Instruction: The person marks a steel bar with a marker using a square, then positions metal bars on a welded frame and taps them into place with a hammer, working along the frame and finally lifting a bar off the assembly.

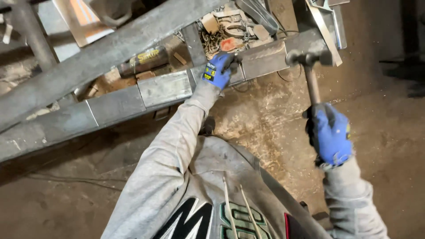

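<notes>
My left hand [218,70], in a blue glove, rests on a long grey steel beam [115,106] that runs from the lower left to the upper right. Its fingers close on a small dark tool pressed to the beam near a weld seam; I cannot make out what the tool is. My right hand [330,132], also in a blue glove, grips the wooden handle of a hammer [310,62]. The hammer's dark steel head hangs level with the beam's right end. Two thin welding rods [239,212] stick up from my grey sweatshirt.
A second steel beam [110,48] crosses diagonally above the first. Behind them lie a dark cartridge tube [144,61], chains and metal scraps [230,31]. Metal plates [327,22] lean at the upper right. The floor [265,119] is dusty concrete.
</notes>
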